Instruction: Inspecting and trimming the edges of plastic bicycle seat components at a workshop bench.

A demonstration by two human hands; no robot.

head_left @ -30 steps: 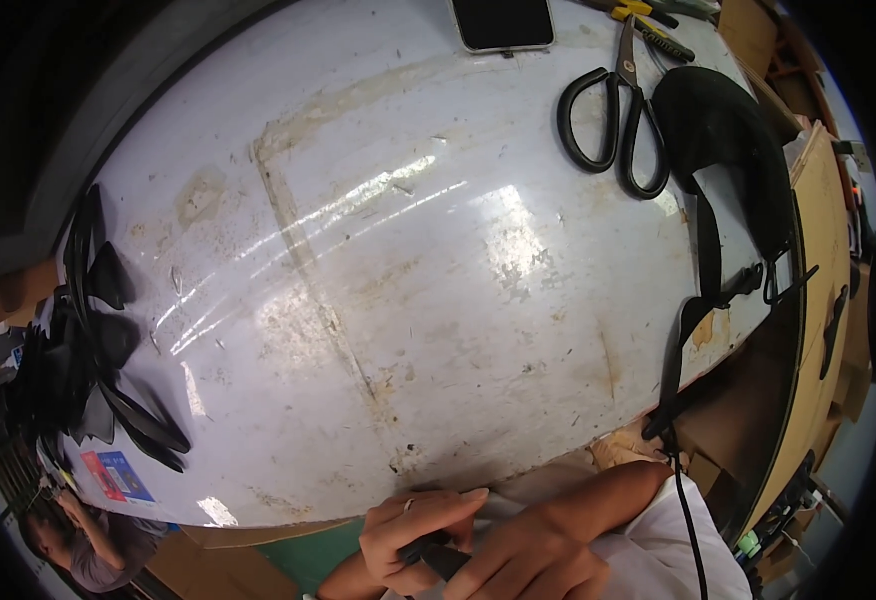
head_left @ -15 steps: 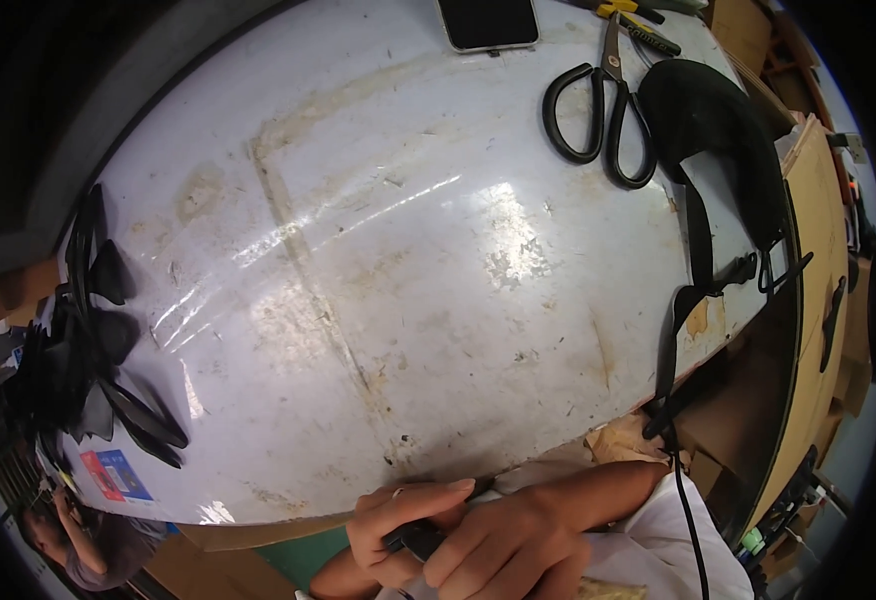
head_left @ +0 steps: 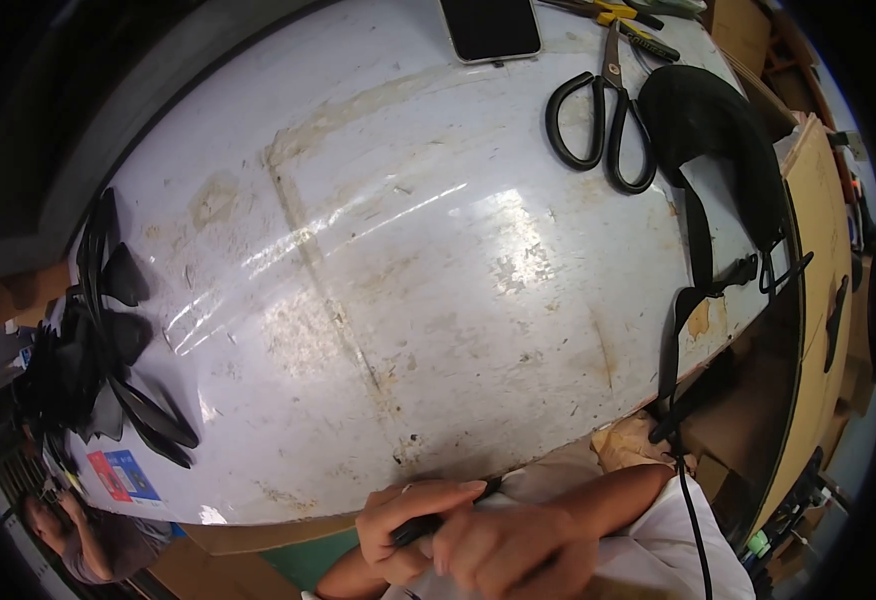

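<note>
Both of my hands are close together at the table's front edge, low in the view. My left hand (head_left: 396,528) is closed round a slim black piece (head_left: 416,530), whose kind I cannot make out; a dark end shows past the fingertips. Right beside it, my right hand (head_left: 518,552) has its fingers curled against the left one and is slightly blurred. Whatever its fingers grip is hidden under them. Nearest on the tabletop (head_left: 438,330) is its scuffed, stained white surface.
Black-handled scissors (head_left: 613,110), a phone (head_left: 490,28) and yellow-black pliers (head_left: 613,12) lie at the far side. A black padded strap (head_left: 703,110) hangs over the right edge. Black straps (head_left: 98,330) pile up at left, near a red-blue card (head_left: 125,476). Another person (head_left: 83,540) sits beyond.
My right hand has shifted slightly, its fingers curling tighter and blurring. The black piece in my left hand has tilted a little. The whole view has shifted slightly.
</note>
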